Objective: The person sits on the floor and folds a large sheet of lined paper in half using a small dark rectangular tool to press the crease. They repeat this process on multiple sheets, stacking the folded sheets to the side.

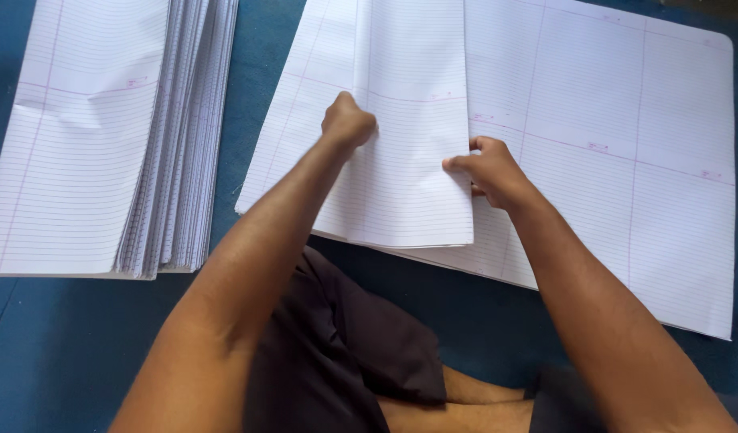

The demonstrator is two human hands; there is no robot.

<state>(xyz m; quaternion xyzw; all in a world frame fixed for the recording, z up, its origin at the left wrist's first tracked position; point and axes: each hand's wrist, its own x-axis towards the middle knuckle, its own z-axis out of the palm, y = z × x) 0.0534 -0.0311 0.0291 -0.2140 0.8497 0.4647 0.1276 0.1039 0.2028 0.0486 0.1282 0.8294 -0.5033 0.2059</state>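
Note:
A folded sheet of white ruled paper lies on a large flat stack of the same ruled sheets. My left hand is closed into a fist and presses down on the folded sheet near its middle. My right hand grips the folded sheet's right edge, thumb on top and fingers tucked under it. Both forearms reach forward from the bottom of the view.
At the left stands a thick pile of folded ruled sheets, its layered edges facing right. Everything rests on a blue floor covering. My dark shorts and knees fill the bottom centre.

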